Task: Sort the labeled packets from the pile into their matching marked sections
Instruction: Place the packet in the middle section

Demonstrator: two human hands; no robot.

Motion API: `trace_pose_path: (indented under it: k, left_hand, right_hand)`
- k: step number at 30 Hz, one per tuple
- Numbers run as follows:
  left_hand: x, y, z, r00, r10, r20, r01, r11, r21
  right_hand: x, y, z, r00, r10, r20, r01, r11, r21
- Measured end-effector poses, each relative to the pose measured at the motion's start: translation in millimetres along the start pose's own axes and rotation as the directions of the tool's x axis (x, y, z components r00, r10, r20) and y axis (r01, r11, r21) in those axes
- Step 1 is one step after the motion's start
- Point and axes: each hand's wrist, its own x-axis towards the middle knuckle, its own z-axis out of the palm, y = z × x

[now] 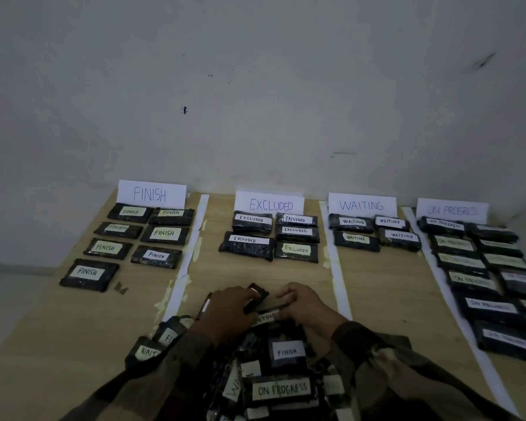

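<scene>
**Many packets sorted, a pile left**

Head view: a small black plastic-wrapped packet (257, 299) is held up over the wooden table (377, 287) by the left hand (225, 308) and the right hand (304, 305), with fingers curled round it. Its label cannot be read. Sorted packets (164, 233) are already laid under the white paper signs FINISH (151, 194), EXCLUDED (270, 205), WAITING (362, 205) and ON PROGRESS (451, 210). A heaped pile of labelled black packets (281, 381) is left to be sorted.

Black packets (246, 249), white labels (287, 352), seemingly camouflage sleeves (386, 357), tan table (386, 287).

A bare, dim workroom: wooden table (377, 284) against a scuffed white wall (255, 86), handwritten paper section signs (151, 194).
</scene>
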Motion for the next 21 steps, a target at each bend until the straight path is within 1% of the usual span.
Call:
trace_pose_path:
  k: [3, 5, 7, 10, 13, 15, 17, 19, 21]
  left_hand:
    - [0, 3, -1, 0.999, -0.015, 0.031, 0.014, 0.999, 0.047]
    - [0, 10, -3, 0.999, -0.017, 0.033, 0.016, 1.0, 0.026]
    - [0, 17, -5, 0.999, -0.013, 0.041, 0.013, 1.0, -0.007]
    - [1, 24, -6, 0.999, -0.002, 0.034, 0.005, 0.997, -0.08]
    - [5, 33, -10, 1.0, 0.0, -0.001, 0.0, 0.992, -0.123]
    - [8, 42, -14, 0.999, 0.014, -0.033, -0.018, 0.989, -0.145]
    - [13, 50, -17, 0.999, 0.036, -0.039, -0.042, 0.982, -0.184]
    - [18, 58, -17, 0.998, 0.047, -0.034, -0.054, 0.968, -0.245]
    - [24, 67, -18, 0.998, 0.056, -0.033, -0.063, 0.952, -0.3]
  right_hand:
    - [-10, -4, -10, 1.0, -0.02, -0.007, 0.02, 0.993, 0.114]
    - [-18, -8, -19, 0.999, -0.042, -0.013, 0.043, 0.983, 0.181]
    - [-26, -10, -26, 0.996, -0.075, -0.039, 0.082, 0.977, 0.197]
    - [-35, -11, -35, 0.99, -0.094, -0.11, 0.116, 0.968, 0.223]
    - [-40, -6, -41, 0.971, -0.096, -0.221, 0.147, 0.963, 0.228]
    - [-44, -1, -44, 0.952, -0.144, -0.27, 0.188, 0.972, 0.142]
    - [-49, 5, -49, 0.933, -0.266, -0.242, 0.266, 0.963, -0.033]
    - [-53, 12, -53, 0.9, -0.401, -0.17, 0.342, 0.893, -0.293]
    - [-56, 17, -57, 0.868, -0.475, -0.145, 0.345, 0.787, -0.512]
